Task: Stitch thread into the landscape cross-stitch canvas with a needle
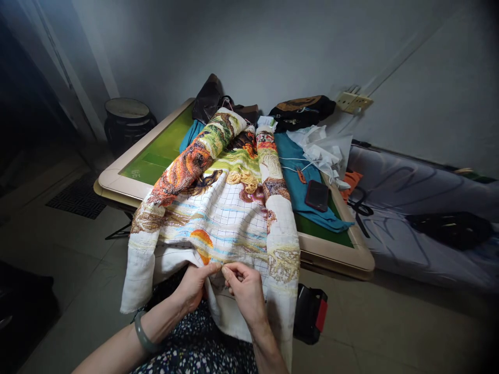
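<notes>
A large cross-stitch cloth (226, 218) with a printed grid and colourful stitched patches hangs from the table down into my lap. My left hand (194, 286) pinches the cloth's near edge between thumb and fingers. My right hand (246, 290) pinches the same edge right beside it, the fingertips of both hands almost touching. Whether a needle is between the fingers is too small to tell. Coils of yellow thread (244, 179) lie on the cloth further up. A grey bangle (142, 335) sits on my left wrist.
The green-topped table (156, 156) with a cream rim also carries a dark phone (316, 195), a teal cloth (300, 187), white cable, white fabric (323, 145) and dark bags. A black and red box (311, 313) stands on the floor. A dark pot (127, 122) sits far left.
</notes>
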Motion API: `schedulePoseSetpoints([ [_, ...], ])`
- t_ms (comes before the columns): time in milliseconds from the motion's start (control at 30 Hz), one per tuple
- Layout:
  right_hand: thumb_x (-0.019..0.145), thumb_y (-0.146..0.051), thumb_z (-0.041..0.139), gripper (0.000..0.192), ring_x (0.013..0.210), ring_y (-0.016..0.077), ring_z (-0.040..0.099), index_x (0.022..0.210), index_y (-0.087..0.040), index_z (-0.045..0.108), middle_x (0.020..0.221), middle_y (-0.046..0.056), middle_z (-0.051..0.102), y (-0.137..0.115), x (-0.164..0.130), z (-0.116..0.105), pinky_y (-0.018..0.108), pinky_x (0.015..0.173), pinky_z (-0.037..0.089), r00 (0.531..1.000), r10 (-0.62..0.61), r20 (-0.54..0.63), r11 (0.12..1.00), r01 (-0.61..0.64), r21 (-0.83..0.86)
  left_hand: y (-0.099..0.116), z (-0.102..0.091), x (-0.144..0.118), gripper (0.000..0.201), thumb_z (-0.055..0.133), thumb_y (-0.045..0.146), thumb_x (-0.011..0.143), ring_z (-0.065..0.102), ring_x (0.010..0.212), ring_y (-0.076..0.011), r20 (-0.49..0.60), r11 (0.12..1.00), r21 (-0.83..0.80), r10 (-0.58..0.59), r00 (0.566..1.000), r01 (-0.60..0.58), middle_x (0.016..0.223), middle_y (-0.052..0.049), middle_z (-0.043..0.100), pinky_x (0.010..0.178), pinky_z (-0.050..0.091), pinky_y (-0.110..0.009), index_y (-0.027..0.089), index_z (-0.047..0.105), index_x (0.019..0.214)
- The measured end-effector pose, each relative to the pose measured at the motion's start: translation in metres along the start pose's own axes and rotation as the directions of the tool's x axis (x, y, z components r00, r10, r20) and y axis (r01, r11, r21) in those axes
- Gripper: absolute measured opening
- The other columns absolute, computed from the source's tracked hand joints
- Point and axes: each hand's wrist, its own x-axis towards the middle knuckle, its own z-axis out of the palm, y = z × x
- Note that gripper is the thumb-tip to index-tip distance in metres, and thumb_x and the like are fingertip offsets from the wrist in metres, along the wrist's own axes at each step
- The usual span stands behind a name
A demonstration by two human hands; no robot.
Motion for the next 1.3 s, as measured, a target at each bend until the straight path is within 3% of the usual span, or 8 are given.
schedulePoseSetpoints([
  [233, 0.070, -0.041, 0.069, 0.027, 0.045, 0.0105, 0.049, 0.070, -0.014, 0.065, 0.053, 0.000, 0.057, 0.008, -0.001, 0.011, 0.021, 0.041, 0.042, 0.993, 0.091, -0.077, 0.988, -0.081, 0.134, 0.002, 0.004, -0.001, 0.040, 0.076, 0.028, 0.064, 0.064, 0.095, -0.0246, -0.028, 1.000, 0.014, 0.015, 0.999, -0.015, 0.096, -0.009, 0.072, 0.089, 0.044, -0.035, 0.012, 0.068, 0.099],
  [467, 0.080, -0.039, 0.061, 0.026, 0.053, 0.0116, 0.053, 0.072, -0.015, 0.062, 0.059, 0.000, 0.058, 0.025, -0.009, 0.027, 0.020, 0.048, 0.046, 0.981, -0.034, -0.191, 0.994, 0.053, 0.095, 0.000, 0.005, 0.003, 0.025, 0.076, 0.026, 0.060, 0.059, 0.064, -0.0159, -0.096, 0.995, -0.034, -0.098, 0.990, 0.095, 0.070, -0.004, 0.069, 0.065, 0.045, -0.028, 0.011, 0.068, 0.079],
  [667, 0.084, -0.042, 0.058, 0.029, 0.051, 0.0115, 0.053, 0.074, -0.015, 0.061, 0.059, 0.000, 0.058, 0.029, -0.010, 0.033, 0.021, 0.048, 0.045, 0.971, -0.076, -0.228, 0.994, 0.093, 0.062, -0.001, 0.005, 0.002, 0.023, 0.078, 0.027, 0.058, 0.047, 0.047, -0.0086, -0.063, 0.966, -0.162, -0.212, 0.975, 0.200, 0.052, 0.003, 0.056, 0.051, 0.037, -0.024, 0.013, 0.062, 0.064],
  [1000, 0.086, -0.040, 0.055, 0.027, 0.050, 0.0120, 0.051, 0.073, -0.016, 0.059, 0.058, -0.001, 0.055, 0.026, -0.012, 0.034, 0.021, 0.047, 0.045, 0.961, -0.117, -0.250, 0.992, 0.124, 0.011, -0.004, 0.005, 0.001, 0.024, 0.079, 0.025, 0.057, 0.049, 0.049, -0.0083, -0.072, 0.952, -0.229, -0.227, 0.971, 0.205, 0.055, 0.003, 0.057, 0.051, 0.039, -0.023, 0.012, 0.062, 0.067],
  [1300, 0.088, -0.041, 0.050, 0.027, 0.053, 0.0135, 0.054, 0.075, -0.018, 0.056, 0.060, 0.000, 0.057, 0.035, -0.015, 0.045, 0.022, 0.049, 0.045, 0.927, -0.140, -0.347, 0.990, 0.140, -0.026, -0.007, 0.008, -0.001, 0.026, 0.081, 0.025, 0.056, 0.052, 0.054, -0.0093, -0.112, 0.960, -0.231, -0.184, 0.977, 0.155, 0.060, 0.002, 0.059, 0.055, 0.042, -0.023, 0.012, 0.063, 0.070],
])
